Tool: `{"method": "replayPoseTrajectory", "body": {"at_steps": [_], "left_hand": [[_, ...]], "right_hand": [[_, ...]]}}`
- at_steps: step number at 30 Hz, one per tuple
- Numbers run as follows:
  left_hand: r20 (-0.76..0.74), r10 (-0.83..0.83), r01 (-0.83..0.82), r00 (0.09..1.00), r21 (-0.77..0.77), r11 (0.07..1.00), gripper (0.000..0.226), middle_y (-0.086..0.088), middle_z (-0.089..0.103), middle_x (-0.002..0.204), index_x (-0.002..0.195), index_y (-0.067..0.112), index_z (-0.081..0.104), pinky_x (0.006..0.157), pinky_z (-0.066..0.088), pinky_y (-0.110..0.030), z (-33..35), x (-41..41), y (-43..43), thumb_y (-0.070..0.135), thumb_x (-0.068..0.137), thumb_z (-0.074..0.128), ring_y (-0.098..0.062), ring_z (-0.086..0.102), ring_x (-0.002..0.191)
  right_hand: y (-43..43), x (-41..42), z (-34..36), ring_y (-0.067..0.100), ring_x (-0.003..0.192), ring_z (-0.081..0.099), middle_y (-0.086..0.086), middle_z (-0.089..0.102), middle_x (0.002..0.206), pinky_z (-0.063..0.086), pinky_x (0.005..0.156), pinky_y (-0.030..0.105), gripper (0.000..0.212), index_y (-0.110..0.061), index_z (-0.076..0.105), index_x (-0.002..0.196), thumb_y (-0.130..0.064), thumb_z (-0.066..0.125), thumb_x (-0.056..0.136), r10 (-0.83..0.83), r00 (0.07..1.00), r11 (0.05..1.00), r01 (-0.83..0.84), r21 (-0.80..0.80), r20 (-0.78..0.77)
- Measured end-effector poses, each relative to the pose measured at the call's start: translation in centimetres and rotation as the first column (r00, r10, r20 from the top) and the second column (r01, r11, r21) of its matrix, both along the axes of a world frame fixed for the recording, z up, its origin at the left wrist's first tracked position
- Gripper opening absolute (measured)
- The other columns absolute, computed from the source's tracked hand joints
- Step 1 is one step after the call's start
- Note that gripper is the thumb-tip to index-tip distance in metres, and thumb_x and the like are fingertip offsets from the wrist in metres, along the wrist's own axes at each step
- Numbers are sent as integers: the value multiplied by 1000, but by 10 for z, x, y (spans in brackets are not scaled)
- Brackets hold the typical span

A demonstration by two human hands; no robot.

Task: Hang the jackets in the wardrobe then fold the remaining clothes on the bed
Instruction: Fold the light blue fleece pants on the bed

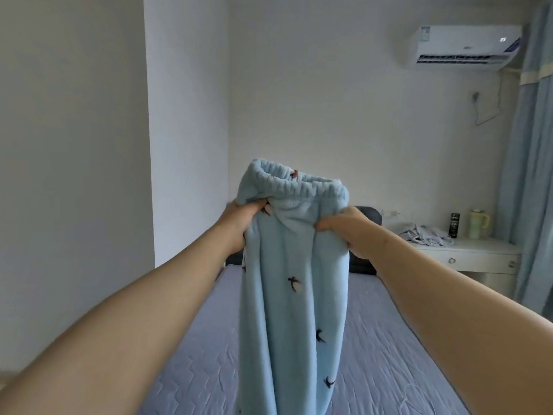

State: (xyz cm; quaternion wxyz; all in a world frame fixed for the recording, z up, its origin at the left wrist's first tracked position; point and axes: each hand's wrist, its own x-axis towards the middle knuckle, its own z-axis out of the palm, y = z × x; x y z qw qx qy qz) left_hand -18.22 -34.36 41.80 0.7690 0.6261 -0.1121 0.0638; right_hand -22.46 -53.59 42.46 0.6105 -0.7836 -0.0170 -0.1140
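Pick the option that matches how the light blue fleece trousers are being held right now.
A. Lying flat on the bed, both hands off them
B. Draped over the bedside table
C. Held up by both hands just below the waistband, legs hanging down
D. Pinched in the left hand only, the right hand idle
C: the left hand and right hand each grip the light blue fleece trousers just under the elastic waistband, and the legs hang down over the bed.

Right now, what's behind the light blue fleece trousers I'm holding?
A dark headboard shows at either side, with the lilac quilted mattress below. The light blue fleece trousers hide its middle.
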Motion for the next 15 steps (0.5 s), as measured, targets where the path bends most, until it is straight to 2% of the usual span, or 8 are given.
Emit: {"method": "replayPoseTrajectory", "body": {"at_steps": [2, 4, 5, 7, 9, 11, 13, 15], "left_hand": [[99, 25, -28, 995, 29, 999, 17, -7, 68, 97, 98, 14, 63, 86, 52, -37, 21, -10, 6, 26, 86, 66, -25, 64, 96], [217, 127, -152, 968, 102, 983, 27, 0, 68, 94, 99, 18, 63, 79, 53, -32, 43, -25, 11, 36, 81, 70, -19, 65, 92], [266, 193, -238, 944, 149, 960, 29, 1, 68, 94, 101, 20, 62, 76, 53, -30, 51, -29, 12, 39, 81, 69, -17, 65, 91], [313, 299, -395, 902, 309, 865, 30, -1, 67, 100, 102, 20, 61, 82, 52, -34, 62, -37, 13, 44, 84, 62, -21, 63, 96], [327, 404, -520, 854, 537, 664, 40, -3, 64, 108, 106, 22, 61, 90, 50, -40, 68, -47, 15, 54, 84, 54, -26, 57, 106], [427, 489, -641, 761, 611, 464, 41, -2, 63, 108, 107, 26, 60, 82, 48, -37, 75, -60, 18, 57, 83, 50, -28, 51, 110], [488, 500, -696, 716, 555, 456, 35, -2, 63, 106, 105, 26, 60, 74, 44, -34, 83, -73, 18, 53, 85, 49, -28, 52, 106], [437, 476, -641, 763, 600, 479, 34, 0, 61, 103, 104, 24, 59, 73, 42, -31, 95, -91, 16, 51, 85, 53, -26, 56, 96]], "right_hand": [[-5, -6, 23, 21, 69, 56, 11, 60, 81, 48, 66, 32, 9, -2, 62, 86, -4, 67, 80, -125, 972, 989, 138, -51, 198], [-6, -19, 44, 20, 79, 57, 5, 61, 86, 48, 71, 33, 17, -9, 62, 95, -18, 68, 82, -213, 898, 970, 242, -26, 386], [-6, -20, 51, 20, 82, 58, 3, 62, 89, 48, 74, 34, 22, -12, 62, 100, -25, 66, 83, -240, 872, 960, 278, -27, 427], [-9, -29, 58, 25, 93, 60, 2, 63, 97, 51, 84, 38, 32, -19, 60, 110, -40, 60, 86, -260, 870, 933, 338, -124, 419], [-11, -41, 59, 31, 104, 55, 6, 58, 109, 47, 92, 43, 40, -23, 59, 115, -51, 52, 87, -313, 865, 830, 450, -329, 392], [-12, -54, 62, 32, 103, 52, 8, 48, 114, 47, 89, 41, 42, -21, 58, 117, -51, 49, 89, -361, 817, 775, 531, -342, 449], [-10, -65, 70, 29, 89, 55, 7, 46, 110, 48, 81, 38, 37, -17, 57, 115, -44, 48, 93, -328, 822, 854, 469, -226, 466], [-7, -78, 82, 26, 85, 55, 9, 56, 107, 49, 78, 37, 31, -13, 59, 114, -35, 50, 94, -240, 871, 924, 341, -175, 428]]}}
